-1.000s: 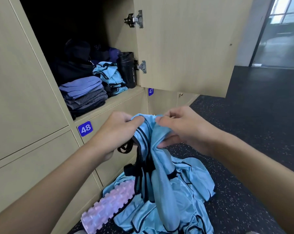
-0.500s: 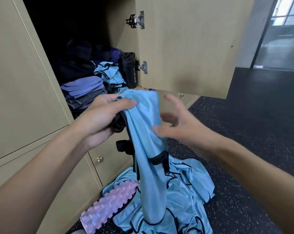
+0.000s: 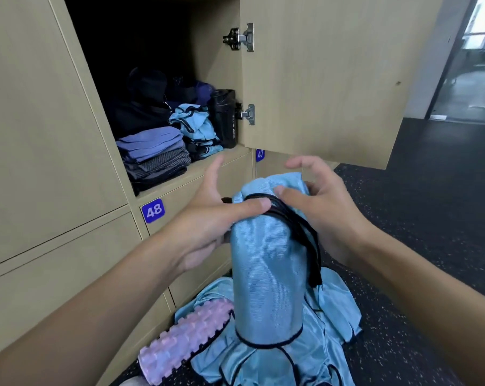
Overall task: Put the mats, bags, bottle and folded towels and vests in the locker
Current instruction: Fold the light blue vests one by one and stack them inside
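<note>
The left hand (image 3: 208, 221) and the right hand (image 3: 327, 215) both hold a blue vest (image 3: 269, 274) up by the open locker (image 3: 213, 65), over more vests (image 3: 333, 305) on the floor (image 3: 419, 246).

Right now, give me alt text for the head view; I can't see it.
The left grip and right grip hold a folded light-blue vest in front of the open locker, where folded towels, another blue vest and a black bottle sit. A heap of blue vests and a pink foam roller lie on the floor below.
</note>
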The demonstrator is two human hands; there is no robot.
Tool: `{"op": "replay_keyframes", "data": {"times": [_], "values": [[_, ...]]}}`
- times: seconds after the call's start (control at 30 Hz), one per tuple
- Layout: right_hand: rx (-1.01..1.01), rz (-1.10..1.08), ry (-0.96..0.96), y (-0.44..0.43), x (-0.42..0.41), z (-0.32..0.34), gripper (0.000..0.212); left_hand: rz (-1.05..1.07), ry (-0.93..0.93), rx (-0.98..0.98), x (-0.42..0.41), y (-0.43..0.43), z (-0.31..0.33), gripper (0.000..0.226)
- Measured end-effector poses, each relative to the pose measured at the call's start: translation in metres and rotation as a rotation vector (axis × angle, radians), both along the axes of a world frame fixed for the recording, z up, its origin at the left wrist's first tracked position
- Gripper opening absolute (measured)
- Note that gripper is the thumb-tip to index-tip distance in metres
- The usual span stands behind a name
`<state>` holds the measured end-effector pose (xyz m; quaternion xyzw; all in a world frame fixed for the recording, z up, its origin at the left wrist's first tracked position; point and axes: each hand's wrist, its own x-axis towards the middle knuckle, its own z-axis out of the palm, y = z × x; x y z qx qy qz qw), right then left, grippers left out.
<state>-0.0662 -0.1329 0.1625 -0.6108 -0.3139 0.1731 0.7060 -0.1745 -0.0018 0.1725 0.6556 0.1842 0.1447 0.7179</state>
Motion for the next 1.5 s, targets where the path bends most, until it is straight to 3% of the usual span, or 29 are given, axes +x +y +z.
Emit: {"op": "replay_keyframes", "data": {"times": [0.07,0.2,0.3,0.5,0.57,0.67,0.77,0.9,1.07,1.2,1.33,1.43,1.5], "values": [[-0.026,0.066,0.029,-0.003,0.001,0.001,0.032,0.024,-0.050,0.032,0.000,0.002,0.002,0.089],[-0.199,0.197,-0.121,-0.006,0.003,-0.001,0.077,0.165,-0.134,0.024,0.001,0.000,0.007,0.059],[-0.183,0.235,-0.216,-0.004,-0.004,-0.004,0.066,0.232,-0.165,-0.017,0.003,-0.001,0.011,0.040],[-0.057,0.154,-0.224,-0.001,-0.003,-0.007,0.041,0.133,-0.119,0.011,-0.001,-0.001,0.017,0.036],[-0.040,0.141,-0.177,-0.002,-0.002,-0.008,0.042,0.115,-0.087,0.148,-0.002,0.004,0.019,0.052],[-0.025,0.083,-0.169,-0.003,-0.004,-0.004,0.042,0.124,-0.014,0.417,-0.003,0.015,0.018,0.096],[0.008,0.053,-0.143,-0.003,-0.005,-0.001,0.040,0.014,0.011,0.450,-0.006,0.016,0.011,0.119],[0.081,-0.008,-0.012,-0.004,-0.005,0.000,0.052,0.011,-0.054,0.338,-0.005,0.009,0.005,0.114],[-0.065,-0.018,-0.312,-0.011,-0.006,0.003,0.105,0.186,-0.158,0.066,-0.001,0.006,0.007,0.085],[-0.170,0.181,-0.354,-0.016,-0.008,0.010,0.101,0.247,-0.143,-0.078,-0.003,0.006,0.011,0.080],[-0.296,0.170,-0.376,-0.015,-0.012,0.015,0.102,0.187,-0.124,0.046,-0.011,0.004,0.016,0.096],[-0.266,0.146,-0.342,-0.016,-0.012,0.017,0.071,0.038,-0.119,0.311,-0.022,0.012,0.019,0.117],[-0.234,0.145,-0.306,-0.017,-0.012,0.019,0.062,-0.056,-0.102,0.503,-0.028,0.018,0.021,0.119]]}}
